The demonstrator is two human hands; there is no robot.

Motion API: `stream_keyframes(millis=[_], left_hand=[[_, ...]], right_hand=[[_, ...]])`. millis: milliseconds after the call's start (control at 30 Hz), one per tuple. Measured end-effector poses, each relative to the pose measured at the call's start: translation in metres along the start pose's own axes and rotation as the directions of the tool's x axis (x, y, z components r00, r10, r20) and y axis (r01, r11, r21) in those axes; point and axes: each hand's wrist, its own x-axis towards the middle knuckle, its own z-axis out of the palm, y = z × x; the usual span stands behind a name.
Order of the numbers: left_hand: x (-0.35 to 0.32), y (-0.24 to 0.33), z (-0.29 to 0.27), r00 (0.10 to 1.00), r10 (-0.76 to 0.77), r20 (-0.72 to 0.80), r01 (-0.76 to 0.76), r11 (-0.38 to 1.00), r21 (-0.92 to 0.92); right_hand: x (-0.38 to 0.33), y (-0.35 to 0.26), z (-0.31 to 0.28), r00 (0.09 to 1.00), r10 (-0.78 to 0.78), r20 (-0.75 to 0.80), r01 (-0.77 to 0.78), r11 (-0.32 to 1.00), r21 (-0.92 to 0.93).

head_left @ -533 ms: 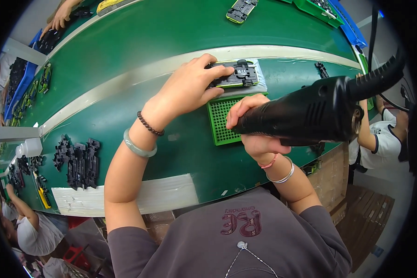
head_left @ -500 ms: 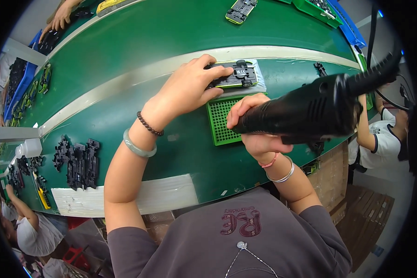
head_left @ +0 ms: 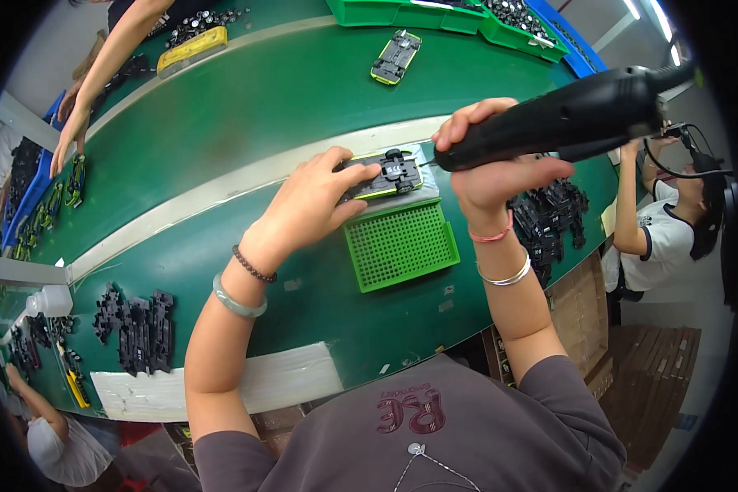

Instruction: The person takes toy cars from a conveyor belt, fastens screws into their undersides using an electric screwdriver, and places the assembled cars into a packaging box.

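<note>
Toy car chassis [head_left: 385, 174], yellow-green with black parts, lies underside up on far edge of green perforated tray [head_left: 402, 244], on green belt [head_left: 246, 107]. Left hand [head_left: 307, 205] pins chassis, fingers clamped on its left end. Right hand [head_left: 492, 164] wrapped round black electric screwdriver [head_left: 566, 119], tip touching chassis right end. Black parts pile [head_left: 549, 215] just right of wrist. Second chassis [head_left: 396, 56] farther up belt.

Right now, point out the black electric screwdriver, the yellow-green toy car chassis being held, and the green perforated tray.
black electric screwdriver [head_left: 566, 119], head view, mid-body
yellow-green toy car chassis [head_left: 389, 174], head view, black underside
green perforated tray [head_left: 400, 244], head view, grid centre
</note>
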Motion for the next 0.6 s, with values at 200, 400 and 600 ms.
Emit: stream_keyframes(millis=[200,400,600], left_hand=[[-0.001,-0.003,0.005,0.998,0.012,-0.065,-0.011,1.0,0.006],[0.0,0.0,0.002,0.999,-0.018,-0.031,0.017,1.0,-0.004],[0.001,0.002,-0.001,1.0,-0.011,0.003,0.011,1.0,0.011]], right_hand=[[-0.001,0.012,-0.003,0.996,0.085,-0.013,-0.086,0.99,-0.116],[-0.003,0.022,-0.009,0.996,0.086,-0.001,-0.085,0.982,-0.168],[-0.001,0.03,-0.009,0.986,0.161,-0.037,-0.165,0.956,-0.243]])
